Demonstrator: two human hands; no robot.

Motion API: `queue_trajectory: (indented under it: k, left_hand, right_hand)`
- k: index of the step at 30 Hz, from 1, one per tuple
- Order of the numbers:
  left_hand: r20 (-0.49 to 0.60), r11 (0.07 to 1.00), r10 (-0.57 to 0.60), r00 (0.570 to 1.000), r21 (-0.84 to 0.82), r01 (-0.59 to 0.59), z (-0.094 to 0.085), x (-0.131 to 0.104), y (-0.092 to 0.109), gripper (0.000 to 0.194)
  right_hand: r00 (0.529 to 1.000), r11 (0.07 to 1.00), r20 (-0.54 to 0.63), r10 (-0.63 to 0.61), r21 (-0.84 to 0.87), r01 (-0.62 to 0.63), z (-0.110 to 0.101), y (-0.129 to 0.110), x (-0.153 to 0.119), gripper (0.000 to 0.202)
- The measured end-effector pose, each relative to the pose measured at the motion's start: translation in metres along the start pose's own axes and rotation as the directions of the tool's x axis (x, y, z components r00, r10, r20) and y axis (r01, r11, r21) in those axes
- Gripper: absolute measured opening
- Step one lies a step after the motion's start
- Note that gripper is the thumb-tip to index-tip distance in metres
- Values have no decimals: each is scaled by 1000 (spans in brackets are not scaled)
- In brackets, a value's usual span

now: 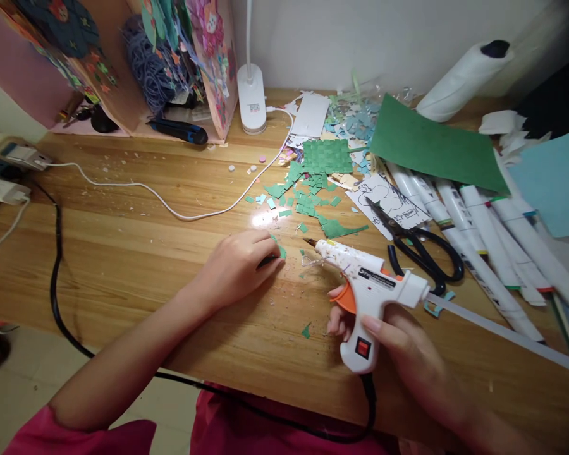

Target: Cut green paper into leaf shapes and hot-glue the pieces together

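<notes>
Right hand [398, 341] is wrapped around the grip of a white glue gun [374, 278], fingers at the orange trigger [345, 298], and the gun's held over the tabletop [171, 265], right of the middle of the near edge, nozzle aimed at the left hand [241, 265]. That one rests on the wood with fingers curled in, thumb and fingertips together on a small dark thing (can't tell what), with a bit of green paper by the tips. The gun's black cord [57, 272] loops past the near edge and over to the power strip [0, 161] at the left edge. Back edge meets a pale wall [322, 44], with a white lamp base [252, 104] and, toward the back left corner, a decorated pink box [221, 120] with fuzzy blue yarn [146, 63] inside. Toward the back right corner it's paper chaos: a woven green square [327, 156], jagged green scraps [308, 202], a smooth, slightly curved green sheet [436, 145] over chunky white markers [483, 246], plus black-handled scissors [422, 249] lying partly open.
</notes>
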State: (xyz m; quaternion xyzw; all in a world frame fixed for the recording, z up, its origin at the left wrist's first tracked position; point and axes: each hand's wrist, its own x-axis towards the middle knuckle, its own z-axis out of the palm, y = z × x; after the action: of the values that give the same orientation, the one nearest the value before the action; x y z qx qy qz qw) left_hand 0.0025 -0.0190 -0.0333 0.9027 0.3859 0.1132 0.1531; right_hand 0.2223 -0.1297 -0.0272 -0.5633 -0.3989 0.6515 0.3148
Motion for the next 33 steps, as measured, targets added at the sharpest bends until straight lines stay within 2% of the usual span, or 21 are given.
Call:
queue_trajectory:
  k: [8,14,20,25,29,33]
  left_hand:
    - [-50,996,-29,998,82,33,-5,2,1,22]
    - [-4,995,-42,999,94,42,-6,-1,-3,19]
    - [-13,997,-18,1000,76,19,-9,1,-8,37]
    - [-19,998,14,1000,58,-13,-9,2,-11,28]
    - [-61,1000,7,998,8,-6,-12,-1,-13,23]
    - [-188,980,-117,975,-181,83,-16,-3,-13,19]
  right_hand:
    - [999,998,-25,24,56,-22,2,-3,-1,29]
    - [999,995,-19,37,94,-35,2,-2,-1,31]
    - [999,993,-17,45,107,-43,1,-2,-1,34]
    - [1000,993,-18,20,115,-18,1,0,-1,31]
    - [1000,995,-25,7,105,-5,-1,3,0,32]
    - [999,994,-16,-52,96,54,-4,6,0,37]
